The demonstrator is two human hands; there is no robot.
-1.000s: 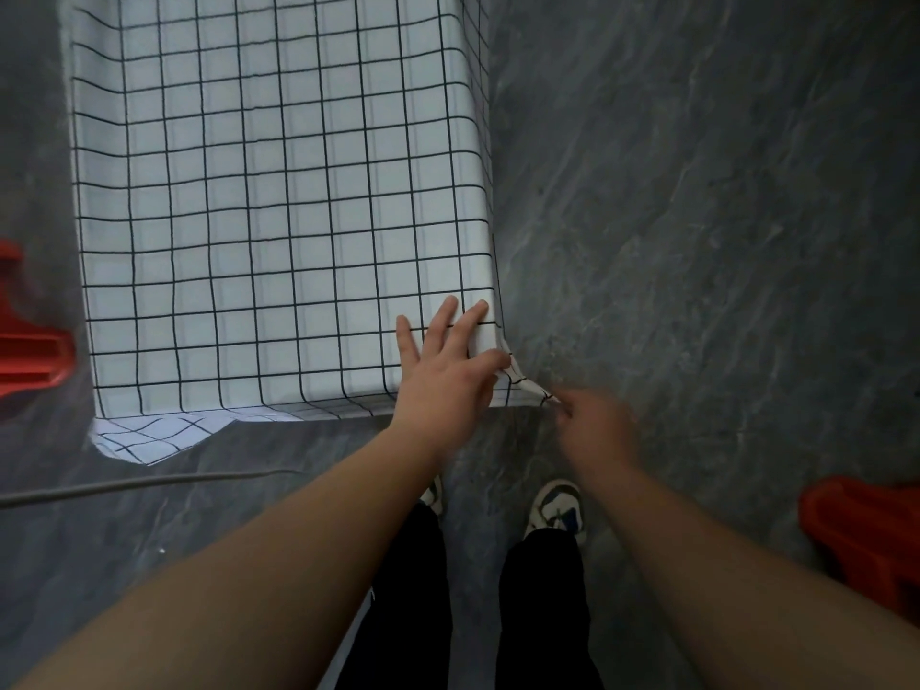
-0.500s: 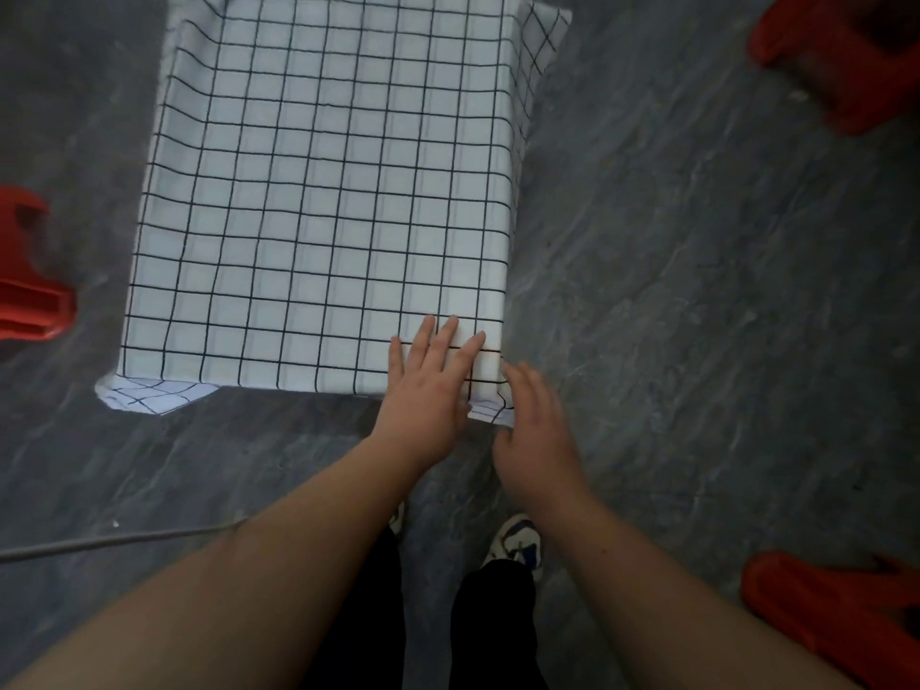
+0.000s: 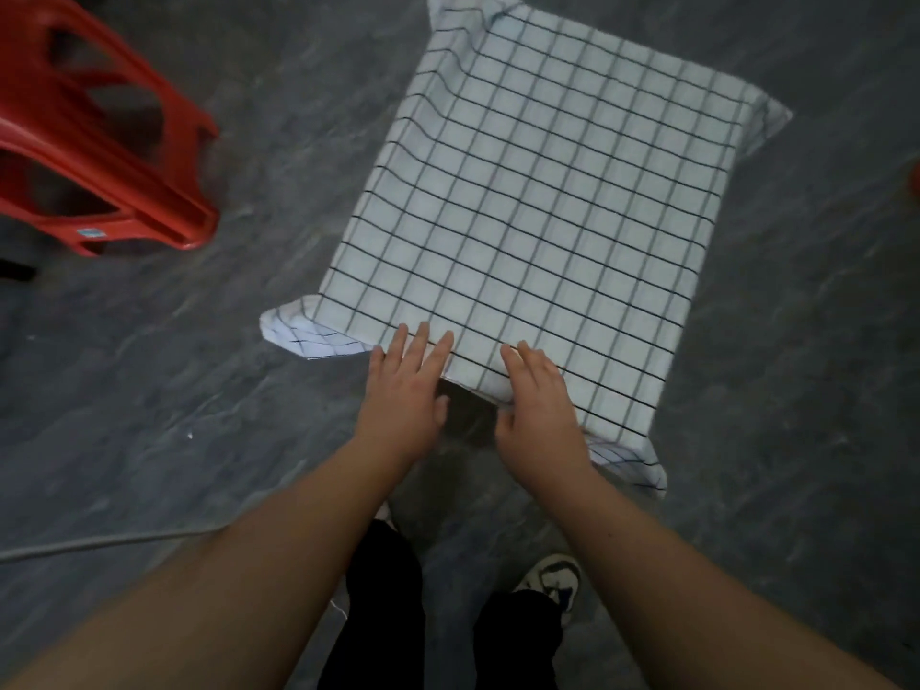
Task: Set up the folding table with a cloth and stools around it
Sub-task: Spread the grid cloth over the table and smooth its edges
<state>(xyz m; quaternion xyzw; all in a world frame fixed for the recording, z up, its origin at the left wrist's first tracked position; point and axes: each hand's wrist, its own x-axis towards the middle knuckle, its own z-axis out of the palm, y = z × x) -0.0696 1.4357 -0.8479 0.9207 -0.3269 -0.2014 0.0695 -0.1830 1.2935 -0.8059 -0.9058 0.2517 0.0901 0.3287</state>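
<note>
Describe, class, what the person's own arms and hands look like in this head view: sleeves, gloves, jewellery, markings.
Both forearms are bare up to the frame's edge, with no sleeve showing. The left hand and the right hand wear no gloves, and no ring, watch or bracelet shows. The picture is slightly blurred, so any finer markings cannot be made out.

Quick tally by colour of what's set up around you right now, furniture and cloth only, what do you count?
Red stool: 1 fully in view; a red sliver at the right edge cannot be identified.
White checked cloth draped over the table: 1.
Total: 2.
</note>
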